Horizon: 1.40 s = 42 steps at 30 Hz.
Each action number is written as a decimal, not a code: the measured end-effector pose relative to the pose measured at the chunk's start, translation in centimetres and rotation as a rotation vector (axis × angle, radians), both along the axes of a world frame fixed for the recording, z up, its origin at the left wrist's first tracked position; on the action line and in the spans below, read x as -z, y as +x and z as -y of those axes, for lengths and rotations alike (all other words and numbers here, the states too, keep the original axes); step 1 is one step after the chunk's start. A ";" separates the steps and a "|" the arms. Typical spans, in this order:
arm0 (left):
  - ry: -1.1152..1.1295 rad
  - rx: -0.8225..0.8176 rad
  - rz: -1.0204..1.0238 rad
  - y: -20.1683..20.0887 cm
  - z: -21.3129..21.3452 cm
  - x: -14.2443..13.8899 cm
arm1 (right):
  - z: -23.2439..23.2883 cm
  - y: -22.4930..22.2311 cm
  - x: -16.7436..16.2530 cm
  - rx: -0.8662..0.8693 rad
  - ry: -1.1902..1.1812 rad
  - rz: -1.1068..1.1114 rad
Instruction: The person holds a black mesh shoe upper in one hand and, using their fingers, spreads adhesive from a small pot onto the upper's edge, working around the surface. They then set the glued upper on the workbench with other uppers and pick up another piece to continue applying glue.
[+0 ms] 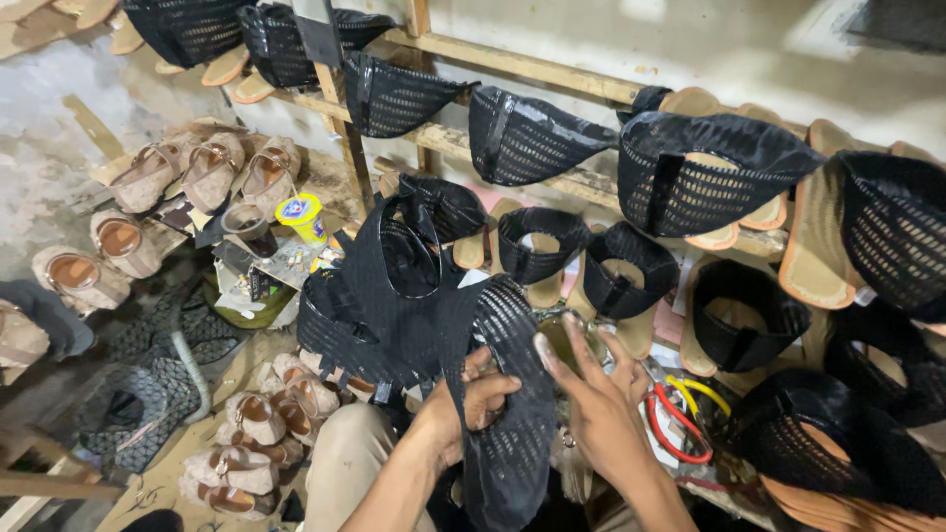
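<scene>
The black perforated shoe upper [507, 394] held in the left hand [473, 404] looks like synthetic leather, glossy along its solid bands and matt where the mesh holes run. The black mesh uppers [527, 138] on the bare wooden rack [512, 64] shine the same way. The tan sandals with buckled straps [212, 172] look matt and cloth-like. The wall [690, 39] is rough, patchy plaster.

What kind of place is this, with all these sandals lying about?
Most likely a small sandal-making workshop. Unfinished black mesh uppers hang along rough wooden racks, tan soles stand among them, and the left hand holds a black mesh piece.
</scene>
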<state>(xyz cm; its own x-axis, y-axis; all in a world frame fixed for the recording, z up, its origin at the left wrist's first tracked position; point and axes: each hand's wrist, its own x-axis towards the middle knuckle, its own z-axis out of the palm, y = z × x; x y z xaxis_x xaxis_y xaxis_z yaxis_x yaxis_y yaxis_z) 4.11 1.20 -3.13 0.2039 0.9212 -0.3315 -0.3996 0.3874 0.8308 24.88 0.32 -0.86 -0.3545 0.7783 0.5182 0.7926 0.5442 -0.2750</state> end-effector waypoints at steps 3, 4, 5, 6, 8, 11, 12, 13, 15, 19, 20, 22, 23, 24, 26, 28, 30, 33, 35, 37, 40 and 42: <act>-0.078 -0.077 0.126 -0.2 0.0 -0.4 | 0.7 -0.1 0.3 -0.035 0.018 -0.033; -0.042 -0.086 0.141 -0.5 -0.1 -0.8 | 1.0 -0.1 0.5 -0.049 0.025 -0.059; -0.010 -0.097 0.155 -0.9 -0.2 -1.1 | 1.3 -0.2 0.7 -0.024 0.021 -0.081; 0.018 -0.109 0.171 -1.1 -0.1 -1.4 | 1.6 -0.2 0.8 0.000 0.011 -0.101; 0.074 -0.100 0.169 -1.1 -0.1 -1.8 | 2.0 -0.4 0.9 0.016 -0.020 -0.119; 0.077 -0.075 0.191 -0.5 -0.3 -1.6 | 1.8 -0.9 0.7 0.045 -0.060 -0.097; 0.067 -0.069 0.200 -0.3 -0.3 -1.3 | 1.6 -1.0 0.6 0.090 -0.068 -0.082; 0.072 -0.039 0.196 -0.1 -0.2 -1.0 | 1.4 -1.1 0.5 0.134 -0.075 -0.069; 0.094 0.012 0.193 0.0 -0.2 -0.4 | 1.0 -0.9 0.3 0.060 0.023 -0.068; 0.108 -0.081 0.243 -0.3 -0.3 -0.3 | 1.2 -0.5 0.4 -0.018 -0.028 -0.057; 0.149 -0.115 0.240 -0.5 -0.4 -0.6 | 1.4 -0.5 0.6 -0.019 -0.014 -0.074; 0.132 -0.170 0.238 -0.9 -0.6 -1.2 | 1.9 -0.6 1.0 -0.026 0.005 -0.106; 0.065 -0.189 0.240 -1.2 -0.4 -1.4 | 2.1 -0.6 1.2 -0.021 0.003 -0.140; -0.004 -0.205 0.239 -1.2 -0.3 -1.6 | 2.2 -0.6 1.3 -0.012 0.000 -0.175; 0.039 -0.160 0.200 -1.0 0.0 -1.8 | 2.2 -0.5 1.3 0.026 -0.009 -0.137; 0.080 -0.127 0.178 -0.7 -0.1 -1.9 | 2.0 -0.5 1.3 0.070 -0.012 0.010; 0.105 -0.117 0.177 -0.6 -0.3 -1.9 | 1.8 -0.6 1.3 0.087 -0.058 -0.126; 0.179 -0.189 0.195 -0.8 -0.6 -1.8 | 1.7 -1.0 1.4 0.081 -0.431 -0.537; 0.102 -0.132 0.140 -1.2 -0.6 -1.5 | 1.7 -1.1 1.6 0.026 -0.592 -0.733; 0.060 -0.077 0.106 -1.1 -0.3 -0.8 | 1.4 -1.0 1.7 -0.075 -0.506 -0.786; 0.056 -0.068 0.051 -1.0 -0.4 0.3 | -0.2 0.0 1.3 0.171 -0.279 -0.295; 0.002 -0.128 -0.004 -1.1 -0.5 1.2 | -1.4 0.3 1.1 0.218 -0.111 -0.047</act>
<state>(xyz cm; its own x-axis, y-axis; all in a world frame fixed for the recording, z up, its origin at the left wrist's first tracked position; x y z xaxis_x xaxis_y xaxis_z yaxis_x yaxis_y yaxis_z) 3.06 1.74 -4.29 0.0829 0.9402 -0.3305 -0.4423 0.3319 0.8332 25.23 1.67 -1.95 -0.1489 0.8870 0.4372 0.8729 0.3257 -0.3634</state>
